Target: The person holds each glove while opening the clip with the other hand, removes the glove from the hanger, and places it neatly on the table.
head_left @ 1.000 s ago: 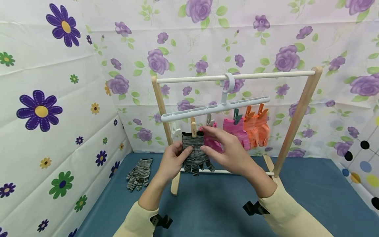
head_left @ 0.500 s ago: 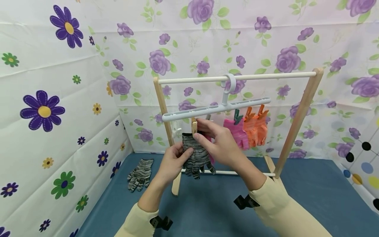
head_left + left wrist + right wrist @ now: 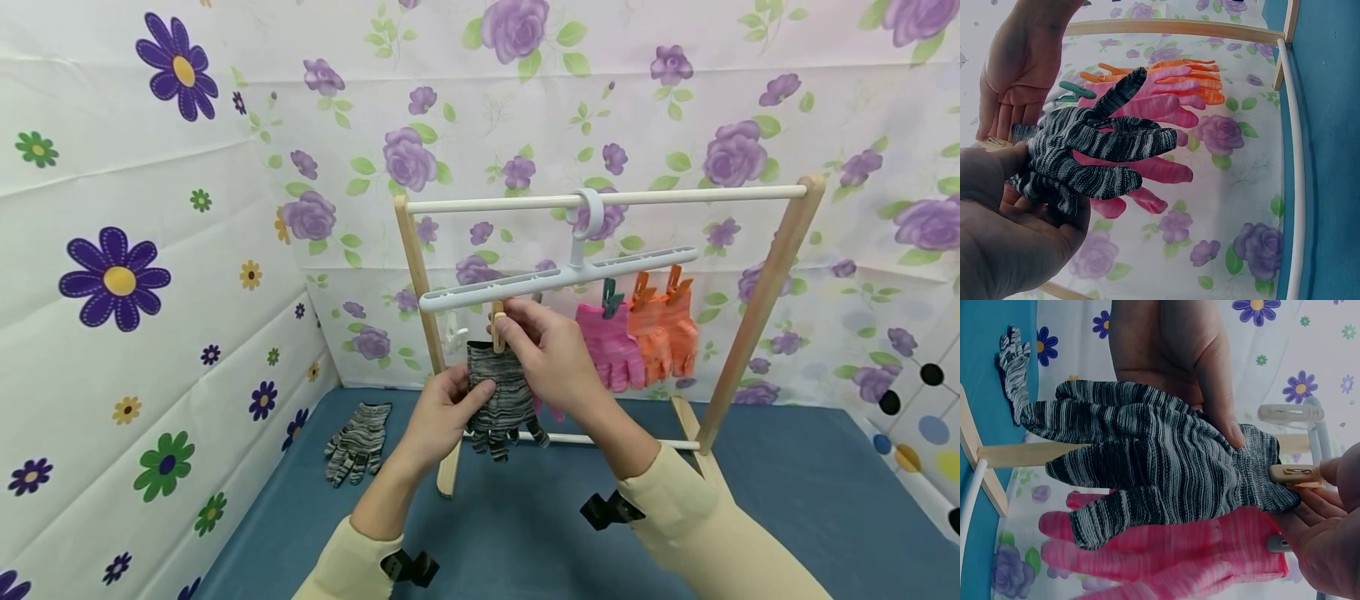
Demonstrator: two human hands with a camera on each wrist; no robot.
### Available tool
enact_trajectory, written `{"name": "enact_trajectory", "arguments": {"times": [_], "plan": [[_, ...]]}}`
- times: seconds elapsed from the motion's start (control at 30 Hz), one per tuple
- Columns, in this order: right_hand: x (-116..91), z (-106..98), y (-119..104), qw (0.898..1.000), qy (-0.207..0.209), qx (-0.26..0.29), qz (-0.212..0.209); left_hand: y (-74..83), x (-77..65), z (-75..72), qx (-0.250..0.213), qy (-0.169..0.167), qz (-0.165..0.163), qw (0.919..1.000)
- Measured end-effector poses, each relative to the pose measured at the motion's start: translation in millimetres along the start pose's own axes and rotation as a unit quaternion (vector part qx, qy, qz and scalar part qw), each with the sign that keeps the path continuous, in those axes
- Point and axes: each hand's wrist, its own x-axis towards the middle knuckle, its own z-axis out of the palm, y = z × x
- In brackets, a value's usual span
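A black-and-grey striped knit glove (image 3: 498, 400) hangs fingers down from a wooden clothespin (image 3: 498, 327) below the grey hanger (image 3: 525, 282). My left hand (image 3: 447, 410) pinches the glove's side near the cuff, thumb in front. With thumb and fingers my right hand (image 3: 551, 354) pinches the clothespin, whose tip overlaps the cuff (image 3: 1260, 465) in the right wrist view. Right behind hangs a pink glove (image 3: 1179, 550) on a grey clip (image 3: 1277, 544), mostly hidden by my right hand in the head view. A matching striped glove (image 3: 358, 442) lies on the blue surface at the left.
The hanger hooks over the white rail (image 3: 675, 197) of a wooden stand (image 3: 761, 317). Farther right hang another pink glove (image 3: 609, 346) on a green clip (image 3: 612, 297) and orange gloves (image 3: 663, 333) on orange clips. A white clip (image 3: 453, 333) hangs at the hanger's left end.
My right hand has moved from the glove's right edge up to the wooden clothespin and now pinches it. My left hand keeps its hold on the glove.
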Motion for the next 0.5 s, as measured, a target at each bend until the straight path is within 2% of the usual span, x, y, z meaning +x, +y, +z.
{"name": "enact_trajectory", "arguments": {"times": [0.27,0.5], "plan": [[1.6,2.9,0.3,1.0,0.028,0.006,0.008,-0.9,0.5,0.2,-0.006,0.005,-0.014,0.9999],[2.4,5.0,1.3,0.999,0.046,0.001,0.0,-0.1,-0.4,1.2,0.013,0.02,-0.014,0.9996]]}}
